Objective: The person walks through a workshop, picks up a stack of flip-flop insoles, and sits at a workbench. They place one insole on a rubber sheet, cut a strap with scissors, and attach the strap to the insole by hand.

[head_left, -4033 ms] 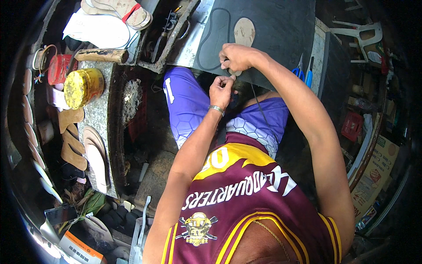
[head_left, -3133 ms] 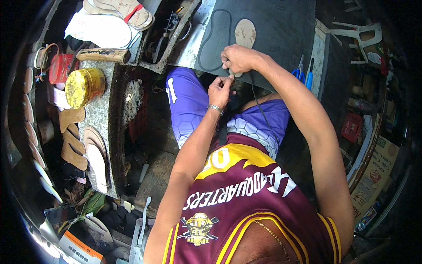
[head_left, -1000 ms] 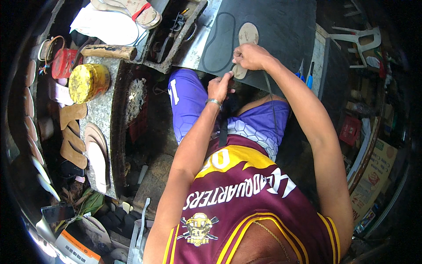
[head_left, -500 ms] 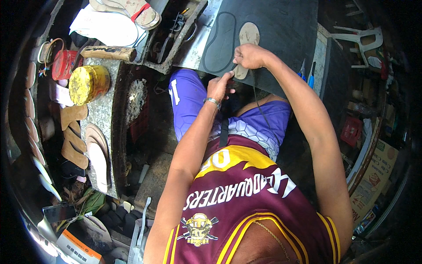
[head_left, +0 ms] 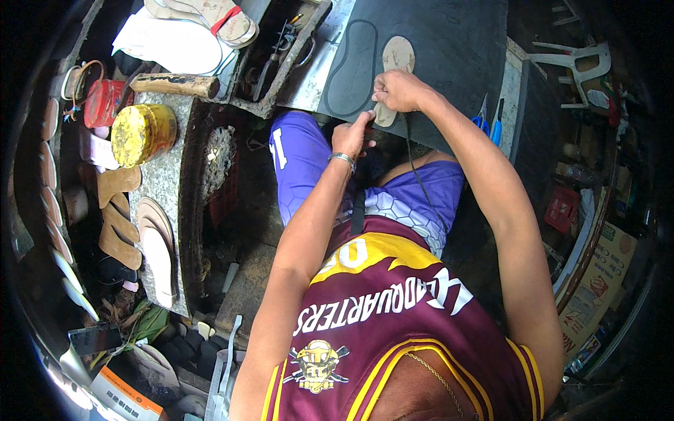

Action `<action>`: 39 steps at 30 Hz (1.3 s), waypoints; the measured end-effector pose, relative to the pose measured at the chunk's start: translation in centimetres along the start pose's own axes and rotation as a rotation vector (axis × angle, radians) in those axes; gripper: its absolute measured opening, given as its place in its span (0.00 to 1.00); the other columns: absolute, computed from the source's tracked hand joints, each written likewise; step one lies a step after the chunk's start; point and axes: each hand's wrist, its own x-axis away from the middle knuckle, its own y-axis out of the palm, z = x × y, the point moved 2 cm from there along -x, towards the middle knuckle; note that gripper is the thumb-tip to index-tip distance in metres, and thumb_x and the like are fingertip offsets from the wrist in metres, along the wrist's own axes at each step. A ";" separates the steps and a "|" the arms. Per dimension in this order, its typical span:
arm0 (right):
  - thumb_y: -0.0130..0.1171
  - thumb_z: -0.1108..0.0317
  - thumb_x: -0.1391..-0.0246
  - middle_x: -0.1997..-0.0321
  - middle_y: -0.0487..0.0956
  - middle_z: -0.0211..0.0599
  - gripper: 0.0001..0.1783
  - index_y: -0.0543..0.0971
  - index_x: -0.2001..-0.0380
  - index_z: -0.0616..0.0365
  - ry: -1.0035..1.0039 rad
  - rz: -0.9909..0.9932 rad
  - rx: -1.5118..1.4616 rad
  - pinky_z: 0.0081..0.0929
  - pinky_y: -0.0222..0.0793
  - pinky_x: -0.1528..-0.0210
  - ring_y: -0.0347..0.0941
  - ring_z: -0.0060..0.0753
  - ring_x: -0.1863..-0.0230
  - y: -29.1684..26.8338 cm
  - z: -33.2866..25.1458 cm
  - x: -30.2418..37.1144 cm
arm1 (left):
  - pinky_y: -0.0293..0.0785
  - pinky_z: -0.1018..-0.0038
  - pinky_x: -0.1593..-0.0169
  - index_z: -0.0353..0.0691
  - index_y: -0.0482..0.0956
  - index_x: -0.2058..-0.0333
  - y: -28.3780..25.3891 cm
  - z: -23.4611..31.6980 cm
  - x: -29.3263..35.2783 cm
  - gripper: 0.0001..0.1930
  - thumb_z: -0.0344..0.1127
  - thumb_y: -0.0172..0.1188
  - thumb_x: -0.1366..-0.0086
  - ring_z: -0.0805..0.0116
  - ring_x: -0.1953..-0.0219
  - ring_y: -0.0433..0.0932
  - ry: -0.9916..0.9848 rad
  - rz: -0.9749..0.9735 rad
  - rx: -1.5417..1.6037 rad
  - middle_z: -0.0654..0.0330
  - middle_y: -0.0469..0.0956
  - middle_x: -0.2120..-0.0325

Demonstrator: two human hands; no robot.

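A pale tan sandal sole [head_left: 399, 52] lies lengthwise on a dark sheet [head_left: 449, 42], its rounded end away from me. My right hand [head_left: 400, 91] crosses its narrow middle, with the fingertips pinched closed at its left edge. Close to the near end of the sole is my left hand [head_left: 349, 137], thumb and forefinger pressed together; what they grip is too small to make out. A thin dark strip [head_left: 413, 160] hangs from near the sole down over my lap. To the left of the sole, a thin sole-shaped outline [head_left: 328, 84] shows on the sheet.
Blue-handled scissors [head_left: 481, 123] and another blue-handled tool [head_left: 497, 130] lie right of my forearm. At left are a tool tray [head_left: 263, 105], a wooden cylinder [head_left: 175, 85], a yellow tub [head_left: 144, 133] and stacked soles [head_left: 156, 245]. A white plastic chair [head_left: 586, 59] stands far right.
Both hands stay at the sole with barely any movement. My right forearm has shifted slightly, and more of the blue scissor handles shows beside it.
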 end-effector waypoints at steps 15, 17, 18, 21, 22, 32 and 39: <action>0.64 0.65 0.44 0.58 0.86 0.55 0.11 0.84 0.62 0.62 0.005 0.090 -0.013 0.50 0.76 0.47 0.82 0.60 0.51 0.8 0.5 0.0 | 0.76 0.71 0.72 0.34 0.87 0.61 0.6 0.6 0.5 0.32 0.63 0.68 0.43 0.68 0.73 0.86 -0.051 0.045 -0.072 0.55 0.87 0.64; 0.65 0.65 0.43 0.58 0.86 0.54 0.11 0.84 0.62 0.62 0.004 0.127 -0.054 0.50 0.76 0.47 0.82 0.60 0.51 1.0 0.4 0.4 | 0.78 0.71 0.75 0.31 0.87 0.66 0.9 0.5 0.5 0.31 0.62 0.68 0.42 0.68 0.74 0.87 -0.038 0.060 -0.052 0.56 0.86 0.70; 0.66 0.64 0.42 0.58 0.86 0.53 0.12 0.83 0.62 0.62 0.036 0.137 -0.063 0.50 0.76 0.47 0.82 0.59 0.51 1.2 0.4 0.6 | 0.78 0.71 0.76 0.31 0.86 0.64 1.1 0.4 0.4 0.31 0.61 0.68 0.41 0.68 0.75 0.86 -0.041 0.059 -0.033 0.56 0.86 0.69; 0.68 0.63 0.41 0.56 0.86 0.52 0.13 0.83 0.60 0.61 0.061 0.267 -0.104 0.50 0.76 0.47 0.82 0.59 0.50 2.1 0.1 1.6 | 0.78 0.72 0.78 0.30 0.83 0.59 1.9 0.1 0.2 0.31 0.60 0.66 0.38 0.67 0.76 0.86 -0.073 0.047 0.038 0.55 0.86 0.67; 0.68 0.62 0.41 0.56 0.86 0.52 0.13 0.83 0.59 0.61 0.051 0.305 -0.114 0.50 0.76 0.47 0.82 0.59 0.50 2.4 0.0 2.0 | 0.77 0.72 0.79 0.30 0.82 0.57 2.2 -0.1 0.1 0.31 0.60 0.66 0.37 0.67 0.76 0.85 -0.085 0.039 0.078 0.55 0.86 0.67; 0.64 0.64 0.40 0.55 0.85 0.51 0.13 0.81 0.55 0.57 0.123 0.177 -0.193 0.52 0.76 0.47 0.82 0.60 0.50 3.7 0.6 2.5 | 0.73 0.73 0.83 0.35 0.76 0.56 3.0 -2.9 0.9 0.29 0.61 0.64 0.32 0.69 0.78 0.83 0.031 0.135 0.140 0.57 0.83 0.69; 0.64 0.67 0.42 0.51 0.85 0.53 0.15 0.80 0.52 0.59 0.063 0.131 -0.224 0.52 0.75 0.44 0.80 0.60 0.45 6.0 -0.2 4.9 | 0.68 0.76 0.83 0.34 0.76 0.57 2.0 -6.5 2.6 0.29 0.61 0.65 0.31 0.72 0.81 0.78 0.028 0.120 0.197 0.56 0.84 0.66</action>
